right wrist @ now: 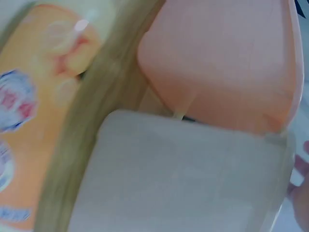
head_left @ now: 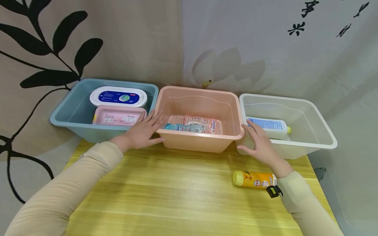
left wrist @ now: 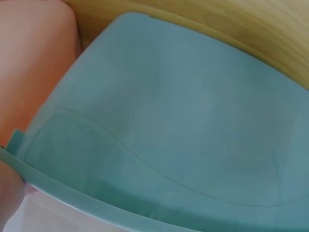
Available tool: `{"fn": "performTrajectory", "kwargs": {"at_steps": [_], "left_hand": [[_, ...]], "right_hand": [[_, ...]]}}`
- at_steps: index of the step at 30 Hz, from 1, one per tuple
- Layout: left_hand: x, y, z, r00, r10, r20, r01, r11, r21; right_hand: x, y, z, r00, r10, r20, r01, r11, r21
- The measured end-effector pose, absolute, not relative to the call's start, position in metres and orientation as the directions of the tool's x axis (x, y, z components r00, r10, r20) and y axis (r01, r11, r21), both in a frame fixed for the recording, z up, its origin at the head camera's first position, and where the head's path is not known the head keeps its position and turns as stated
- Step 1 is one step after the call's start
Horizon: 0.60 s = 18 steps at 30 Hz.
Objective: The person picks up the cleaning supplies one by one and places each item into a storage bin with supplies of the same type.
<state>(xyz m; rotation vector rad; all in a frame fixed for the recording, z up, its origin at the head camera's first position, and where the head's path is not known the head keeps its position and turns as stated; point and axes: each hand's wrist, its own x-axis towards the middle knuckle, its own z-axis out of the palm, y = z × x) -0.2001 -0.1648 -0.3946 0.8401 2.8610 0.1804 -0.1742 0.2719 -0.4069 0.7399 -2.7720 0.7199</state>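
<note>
My left hand lies with fingers spread where the blue bin meets the pink bin, its fingertips at their rims. Likewise, my right hand reaches with extended fingers to the joint between the pink bin and the white bin. In the left wrist view the blue bin's wall fills most of the picture, a fingertip at its rim. The right wrist view has fingers beside the white bin's rim. Below my right wrist lies an orange bottle with a yellow cap.
Inside the blue bin are a white oval tub and a pink box. The pink bin holds packaged items, and the white bin a white bottle. All stand on a wooden table against a curtain.
</note>
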Motion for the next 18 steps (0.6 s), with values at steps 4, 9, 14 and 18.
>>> {"fn": "performTrajectory", "kwargs": {"at_steps": [4,9,14,18], "left_hand": [[-0.199,-0.165,-0.395,-0.832,0.546,-0.103,0.529,0.835,0.155],[-0.198,-0.166,-0.396,-0.831,0.550,-0.087,0.536,0.832,0.143],[-0.199,-0.166,-0.396,-0.828,0.553,-0.092,0.539,0.830,0.144],[-0.199,-0.166,-0.396,-0.827,0.553,-0.099,0.539,0.831,0.139]], "right_hand": [[-0.163,0.289,-0.413,-0.813,-0.424,0.400,-0.569,0.724,-0.389],[-0.149,0.307,-0.415,-0.796,-0.443,0.412,-0.591,0.716,-0.371],[-0.133,0.321,-0.419,-0.788,-0.442,0.429,-0.599,0.713,-0.365],[-0.123,0.330,-0.424,-0.764,-0.431,0.481,-0.614,0.714,-0.336]]}}
